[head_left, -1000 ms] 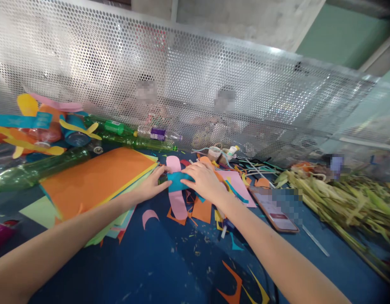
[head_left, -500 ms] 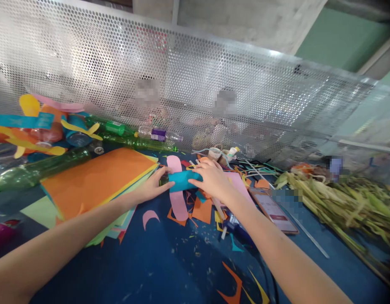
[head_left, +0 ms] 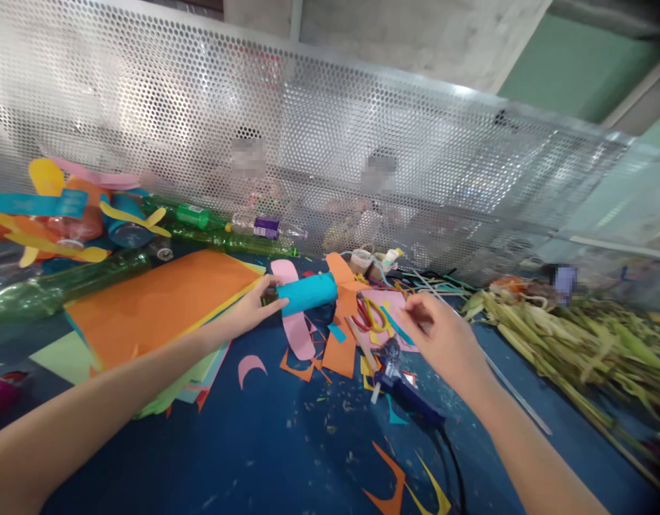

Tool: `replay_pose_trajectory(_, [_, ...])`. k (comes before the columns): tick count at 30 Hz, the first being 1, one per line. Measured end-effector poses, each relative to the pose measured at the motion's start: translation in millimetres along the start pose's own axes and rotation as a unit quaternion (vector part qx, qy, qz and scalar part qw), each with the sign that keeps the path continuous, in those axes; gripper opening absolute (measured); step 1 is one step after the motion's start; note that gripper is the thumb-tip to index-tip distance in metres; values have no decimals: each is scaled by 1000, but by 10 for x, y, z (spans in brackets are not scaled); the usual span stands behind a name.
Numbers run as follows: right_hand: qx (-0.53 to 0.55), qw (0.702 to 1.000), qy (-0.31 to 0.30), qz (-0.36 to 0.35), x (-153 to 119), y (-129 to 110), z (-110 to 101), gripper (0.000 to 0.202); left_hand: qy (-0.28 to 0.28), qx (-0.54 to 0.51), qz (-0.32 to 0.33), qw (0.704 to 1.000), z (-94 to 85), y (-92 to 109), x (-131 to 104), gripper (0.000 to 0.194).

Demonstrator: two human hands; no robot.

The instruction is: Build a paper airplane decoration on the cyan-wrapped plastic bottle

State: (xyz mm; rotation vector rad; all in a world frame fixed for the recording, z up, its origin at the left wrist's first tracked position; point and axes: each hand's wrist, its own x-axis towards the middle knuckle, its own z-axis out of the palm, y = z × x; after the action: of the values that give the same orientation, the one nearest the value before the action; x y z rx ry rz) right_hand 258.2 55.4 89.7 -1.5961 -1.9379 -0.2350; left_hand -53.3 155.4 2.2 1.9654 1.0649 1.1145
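Observation:
A bottle wrapped in blue paper (head_left: 309, 292) lies across a long pink paper strip (head_left: 297, 335) with rounded ends. My left hand (head_left: 259, 307) grips the bottle's left end, thumb in front and fingers behind. To the right, my right hand (head_left: 440, 329) hovers above a pink sheet, its fingers curled together; anything between the fingertips is too small to make out. Red-and-yellow scissors (head_left: 373, 315) rest on the sheet between the hands. Below them lies a blue glue gun (head_left: 410, 393). Orange paper (head_left: 340, 350) sits beside the bottle's right end.
Stacked coloured sheets (head_left: 169, 307) lie at the left, with green bottles (head_left: 77, 282) and paper-and-bottle planes (head_left: 129, 222) behind. Corn husks (head_left: 576, 343) cover the right side. A perforated metal screen (head_left: 319, 143) stands behind; people show through it. Paper scraps dot the front.
My right hand has let go of the blue-wrapped bottle and moved right, uncovering the scissors and glue gun. My left hand still holds the bottle, now slightly tilted.

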Motion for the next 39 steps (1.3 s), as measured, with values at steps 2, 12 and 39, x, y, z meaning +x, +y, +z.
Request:
replay_pose_trajectory(2, [-26,990,-131,31,-191,147,65,24,13,19,3,1000,-4,-32,35,35])
replay_pose_trajectory(12, [0,942,-334,35,-640,438,36,34,81,74,-1,994,-136,-146,162,40])
replay_pose_trajectory(39, [41,956,-292,0,-582,851,89,45,213,283,74,932,-172,-126,129,41])
